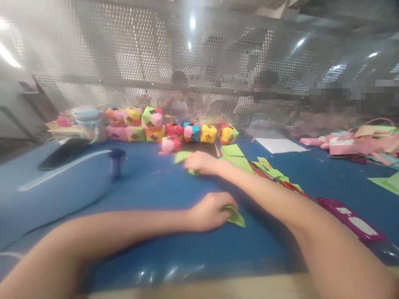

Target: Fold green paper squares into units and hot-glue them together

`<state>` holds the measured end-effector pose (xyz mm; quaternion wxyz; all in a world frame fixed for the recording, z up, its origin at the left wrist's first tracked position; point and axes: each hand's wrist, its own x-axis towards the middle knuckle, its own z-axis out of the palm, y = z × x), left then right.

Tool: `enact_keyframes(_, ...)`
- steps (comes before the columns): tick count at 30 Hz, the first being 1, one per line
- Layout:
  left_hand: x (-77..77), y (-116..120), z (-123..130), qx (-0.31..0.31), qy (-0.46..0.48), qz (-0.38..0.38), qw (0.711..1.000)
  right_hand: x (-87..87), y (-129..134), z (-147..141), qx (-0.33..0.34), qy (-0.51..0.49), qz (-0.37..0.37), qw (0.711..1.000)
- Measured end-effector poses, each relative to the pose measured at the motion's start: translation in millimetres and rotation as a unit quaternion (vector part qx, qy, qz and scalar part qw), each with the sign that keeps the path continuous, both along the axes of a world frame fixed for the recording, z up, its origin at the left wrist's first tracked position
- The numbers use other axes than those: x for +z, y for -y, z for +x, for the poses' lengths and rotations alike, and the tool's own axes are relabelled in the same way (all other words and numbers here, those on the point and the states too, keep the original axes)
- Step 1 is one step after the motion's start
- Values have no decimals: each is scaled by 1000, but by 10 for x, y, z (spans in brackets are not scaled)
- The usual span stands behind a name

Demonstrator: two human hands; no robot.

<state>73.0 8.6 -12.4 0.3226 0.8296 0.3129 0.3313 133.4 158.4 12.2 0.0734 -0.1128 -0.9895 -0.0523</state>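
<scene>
My left hand (210, 211) is closed on a folded piece of green paper (236, 216), whose pointed end sticks out to the right. Farther forward, my right hand (201, 162) is closed, with green paper (182, 156) showing at its left side and under its fingers. Motion blur hides the exact fold of that paper. Just right of this hand, flat sheets of green paper (233, 151) lie on the blue table (149, 187). Behind it sits a pink and red folded paper ball (171, 144).
Several colourful paper balls (152, 118) are stacked along the back. A blue upright tool (116, 162) with a cord, a dark tablet-like object (64, 153) and a lidded cup (89, 122) stand left. Right are scissors (291, 185), a purple case (352, 220), white paper (279, 145) and pink papers (346, 143).
</scene>
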Motion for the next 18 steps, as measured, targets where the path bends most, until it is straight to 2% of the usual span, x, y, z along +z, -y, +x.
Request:
enact_keyframes(3,25,-35,-40,66,27,-40,997,46,77,110,-51,-55,-32,997)
enact_keyframes(6,56,-81,-90,130,50,-61,988,85,205,313,-148,-143,-88,975)
enact_keyframes(8,70,-112,-145,177,57,-57,981,80,307,481,-225,-206,-136,943)
enact_keyframes(12,57,-194,-252,251,97,-80,960,-27,553,799,-346,-291,-246,858)
enact_keyframes(15,26,-261,-275,266,133,-116,948,-151,730,911,-393,-335,-307,799)
enact_keyframes(18,1,-300,-267,256,148,-146,944,-253,823,883,-410,-374,-344,757)
